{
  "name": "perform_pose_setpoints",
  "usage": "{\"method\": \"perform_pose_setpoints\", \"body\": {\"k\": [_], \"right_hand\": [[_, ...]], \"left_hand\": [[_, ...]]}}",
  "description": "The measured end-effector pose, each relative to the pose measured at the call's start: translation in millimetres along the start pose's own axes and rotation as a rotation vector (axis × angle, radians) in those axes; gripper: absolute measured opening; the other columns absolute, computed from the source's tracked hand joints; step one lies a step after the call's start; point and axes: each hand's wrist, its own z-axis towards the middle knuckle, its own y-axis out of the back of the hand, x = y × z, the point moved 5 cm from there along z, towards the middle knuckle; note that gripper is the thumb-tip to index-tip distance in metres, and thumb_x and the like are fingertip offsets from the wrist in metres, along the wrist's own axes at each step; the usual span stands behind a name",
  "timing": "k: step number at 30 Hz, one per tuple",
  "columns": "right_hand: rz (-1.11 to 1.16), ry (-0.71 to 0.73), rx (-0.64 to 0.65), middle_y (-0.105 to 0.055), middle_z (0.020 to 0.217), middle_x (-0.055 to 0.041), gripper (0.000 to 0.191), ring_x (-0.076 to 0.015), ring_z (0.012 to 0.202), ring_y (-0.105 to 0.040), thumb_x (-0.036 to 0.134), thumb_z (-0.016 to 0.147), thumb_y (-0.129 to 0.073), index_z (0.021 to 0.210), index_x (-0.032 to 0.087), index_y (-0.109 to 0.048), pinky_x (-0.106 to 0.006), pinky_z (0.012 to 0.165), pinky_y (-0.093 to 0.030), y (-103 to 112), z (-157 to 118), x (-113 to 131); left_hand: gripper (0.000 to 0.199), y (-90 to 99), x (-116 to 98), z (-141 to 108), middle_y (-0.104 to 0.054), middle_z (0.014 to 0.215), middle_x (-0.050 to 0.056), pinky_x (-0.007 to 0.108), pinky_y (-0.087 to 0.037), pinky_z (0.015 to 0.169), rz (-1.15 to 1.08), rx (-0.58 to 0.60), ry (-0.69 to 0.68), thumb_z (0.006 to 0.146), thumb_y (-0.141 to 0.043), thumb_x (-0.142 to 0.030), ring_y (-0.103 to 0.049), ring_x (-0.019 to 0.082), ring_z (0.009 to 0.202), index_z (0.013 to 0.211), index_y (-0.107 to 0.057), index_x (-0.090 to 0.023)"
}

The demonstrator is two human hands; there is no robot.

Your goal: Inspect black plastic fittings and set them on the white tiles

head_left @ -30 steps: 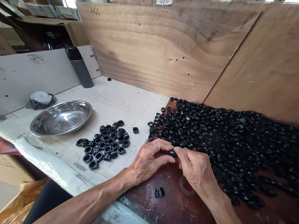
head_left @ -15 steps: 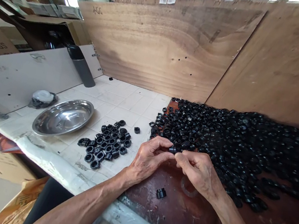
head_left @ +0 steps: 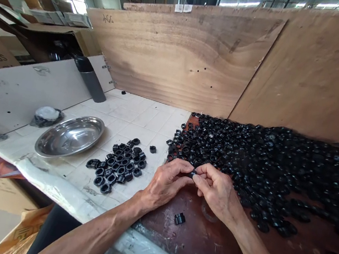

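A small black plastic ring-shaped part [head_left: 192, 173] is pinched between my two hands, mostly covered by the fingertips. My left hand [head_left: 165, 182] grips it from the left with thumb and fingers. From the right, my right hand [head_left: 215, 190] closes its thumb and fingertips on the same part. Both hands hover over the dark red surface [head_left: 199, 243], at the near edge of a large heap of black parts [head_left: 267, 159]. One loose black part [head_left: 180, 219] lies on the red surface below my hands. A smaller cluster of black ring parts [head_left: 120, 164] sits left of my left hand.
A shallow steel bowl [head_left: 71, 137] stands on the white tabletop [head_left: 139, 113]. Behind it are a plastic-wrapped roll [head_left: 47, 115] and a dark grey bottle [head_left: 90, 80] leaning on the side board. A tall wooden panel [head_left: 174, 55] walls off the back.
My right hand has shifted slightly left and turned, its fingers drawing closer to my left fingertips. The black part between them is now more covered. The view has tilted slightly.
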Motion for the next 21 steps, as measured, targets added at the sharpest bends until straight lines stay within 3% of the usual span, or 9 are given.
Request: {"method": "perform_pose_setpoints", "body": {"k": [2,4,7,10,12,14,17,19,21], "right_hand": [[0.042,-0.088,0.012,-0.062,0.062,0.0028,0.018,-0.0148,0.054,-0.058,0.037,0.091,-0.055,0.087,0.021,-0.06,-0.026,0.056,-0.045,-4.7,0.0,-5.4],[0.068,-0.191,0.098,-0.062,0.058,0.0018,0.024,-0.015,0.05,-0.058,0.04,0.092,-0.052,0.082,0.02,-0.061,-0.025,0.051,-0.043,-8.7,0.3,-14.9],[-0.061,-0.268,0.25,-0.065,0.056,-0.0017,0.035,-0.0149,0.045,-0.057,0.044,0.091,-0.053,0.067,0.02,-0.06,-0.025,0.047,-0.037,-2.0,1.1,-29.5],[-0.385,-0.212,0.174,-0.062,0.052,-0.0011,0.034,-0.0155,0.047,-0.056,0.04,0.089,-0.057,0.062,0.02,-0.059,-0.026,0.05,-0.034,26.6,4.6,-35.0],[-0.552,-0.168,0.078,-0.063,0.055,-0.0014,0.028,-0.0165,0.054,-0.057,0.034,0.087,-0.06,0.062,0.021,-0.059,-0.027,0.053,-0.032,44.8,5.7,-33.9],[-0.61,-0.155,0.033,-0.066,0.063,-0.0021,0.019,-0.0169,0.06,-0.058,0.026,0.084,-0.062,0.065,0.021,-0.059,-0.027,0.056,-0.032,53.4,5.5,-33.7],[-0.615,-0.151,0.027,-0.068,0.073,-0.0026,0.005,-0.0172,0.066,-0.06,0.017,0.08,-0.063,0.077,0.02,-0.062,-0.027,0.06,-0.034,48.3,5.8,-35.7],[-0.629,-0.131,0.03,-0.069,0.082,-0.0046,0.011,-0.0186,0.074,-0.063,0.013,0.079,-0.063,0.087,0.02,-0.064,-0.027,0.065,-0.037,37.8,7.1,-36.5],[-0.649,-0.108,0.034,-0.069,0.092,-0.0078,0.013,-0.0206,0.083,-0.064,0.011,0.08,-0.062,0.091,0.018,-0.064,-0.027,0.071,-0.039,26.7,8.5,-36.8]], "left_hand": [[0.016,-0.1,-2.8,-0.1,-0.071,0.105,0.007,0.031,-0.057,0.086,0.057,0.037,-0.047,0.091,-0.068,-0.022,-0.069,0.018,0.1,0.107,-0.066,-0.019],[0.015,-1.3,-2.7,0.5,-0.071,0.104,0.007,0.029,-0.056,0.083,0.091,0.148,0.019,0.092,-0.067,-0.024,-0.068,0.018,0.096,0.106,-0.066,-0.019],[0.018,-4.0,1.2,-2.4,-0.07,0.089,0.002,0.024,-0.049,0.069,0.185,0.472,0.252,0.084,-0.072,-0.028,-0.064,0.015,0.077,0.099,-0.068,-0.019],[0.026,-0.9,6.5,-8.0,-0.061,0.065,-0.004,0.022,-0.036,0.052,0.293,0.703,0.467,0.081,-0.073,-0.044,-0.053,0.011,0.057,0.081,-0.07,-0.018],[0.045,2.8,11.6,-5.4,-0.054,0.055,-0.004,0.024,-0.031,0.049,0.387,0.643,0.525,0.084,-0.067,-0.057,-0.047,0.011,0.051,0.065,-0.066,-0.017],[0.048,3.5,15.2,1.9,-0.056,0.059,-0.002,0.025,-0.038,0.056,0.472,0.446,0.46,0.088,-0.062,-0.058,-0.051,0.012,0.056,0.063,-0.065,-0.017],[0.024,-8.7,20.3,7.4,-0.067,0.089,0.003,0.028,-0.049,0.076,0.508,0.268,0.259,0.091,-0.066,-0.042,-0.063,0.017,0.08,0.102,-0.071,-0.021],[0.038,-20.4,28.0,6.2,-0.065,0.101,0.005,0.031,-0.052,0.083,0.531,0.3,0.196,0.089,-0.069,-0.033,-0.065,0.02,0.09,0.126,-0.064,-0.024],[0.039,-26.0,35.5,4.3,-0.064,0.1,0.004,0.032,-0.053,0.084,0.551,0.33,0.209,0.09,-0.067,-0.027,-0.065,0.02,0.091,0.129,-0.062,-0.026]]}}
